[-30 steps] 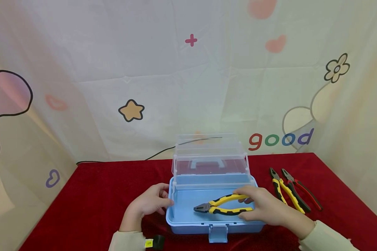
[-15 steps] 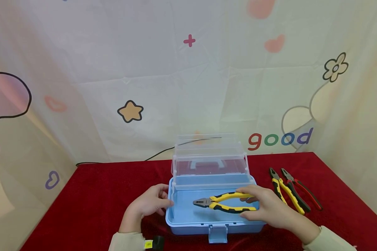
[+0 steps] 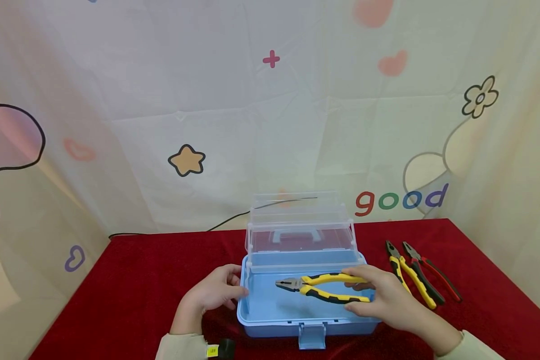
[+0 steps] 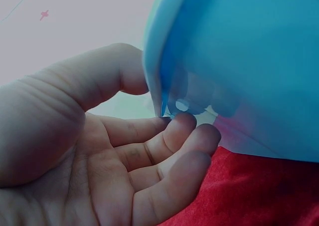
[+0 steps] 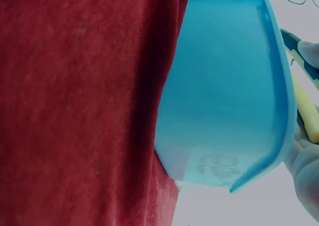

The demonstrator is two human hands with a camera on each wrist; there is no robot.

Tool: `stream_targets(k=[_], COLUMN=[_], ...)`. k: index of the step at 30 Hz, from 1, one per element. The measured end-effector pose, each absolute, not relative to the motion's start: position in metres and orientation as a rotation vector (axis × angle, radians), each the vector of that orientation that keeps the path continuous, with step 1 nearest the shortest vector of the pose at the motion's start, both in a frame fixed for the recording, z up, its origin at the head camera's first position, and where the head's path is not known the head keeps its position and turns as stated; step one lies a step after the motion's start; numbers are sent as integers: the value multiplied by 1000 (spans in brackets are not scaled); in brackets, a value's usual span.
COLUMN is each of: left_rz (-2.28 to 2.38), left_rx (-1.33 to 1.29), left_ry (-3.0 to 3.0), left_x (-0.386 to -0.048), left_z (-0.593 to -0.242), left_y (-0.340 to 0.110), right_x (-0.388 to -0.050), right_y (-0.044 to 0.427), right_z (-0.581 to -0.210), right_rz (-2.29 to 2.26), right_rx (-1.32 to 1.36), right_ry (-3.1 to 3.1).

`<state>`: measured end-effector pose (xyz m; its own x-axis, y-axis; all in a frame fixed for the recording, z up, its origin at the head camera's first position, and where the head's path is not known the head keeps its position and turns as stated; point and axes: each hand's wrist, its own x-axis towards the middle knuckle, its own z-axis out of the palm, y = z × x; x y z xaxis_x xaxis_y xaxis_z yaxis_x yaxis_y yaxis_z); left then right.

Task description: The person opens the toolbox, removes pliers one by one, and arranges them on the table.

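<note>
A light blue toolbox (image 3: 270,330) with its clear lid (image 3: 303,235) raised stands at the middle front of the table. My left hand (image 3: 216,289) holds its left rim, thumb (image 4: 114,69) on the edge and fingers curled beneath in the left wrist view. Above the tray hang pliers (image 3: 305,284) with yellow and black handles, their grey head pointing left. Fingers and thumb of my right hand (image 3: 382,295) grip the spread handle ends. In the right wrist view, only part of a yellow handle (image 5: 309,116) shows past the box wall (image 5: 224,81).
Right of the toolbox lie more yellow-black pliers (image 3: 405,265) and red-black pliers (image 3: 427,265) on the red cloth (image 3: 162,270). An open latch (image 3: 312,336) hangs from the box front. A patterned white curtain (image 3: 270,125) closes off the back.
My right hand has shifted slightly right, and the head of the pliers has risen a little in view, away from the box's front. The left hand keeps its place on the rim.
</note>
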<state>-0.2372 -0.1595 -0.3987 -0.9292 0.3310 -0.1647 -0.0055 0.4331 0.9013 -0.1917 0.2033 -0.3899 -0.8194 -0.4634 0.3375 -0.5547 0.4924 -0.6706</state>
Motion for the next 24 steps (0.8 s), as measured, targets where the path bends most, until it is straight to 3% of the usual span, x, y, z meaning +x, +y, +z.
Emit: stream_targets(k=[24], left_rz=[1487], left_rx=[282], left_ry=[2365], left_x=[-240], left_z=[-401], left_y=[-160], right_x=[-188], right_y=[205], right_z=[-396], right_rz=[1224], right_rx=[649], right_ry=[-2490])
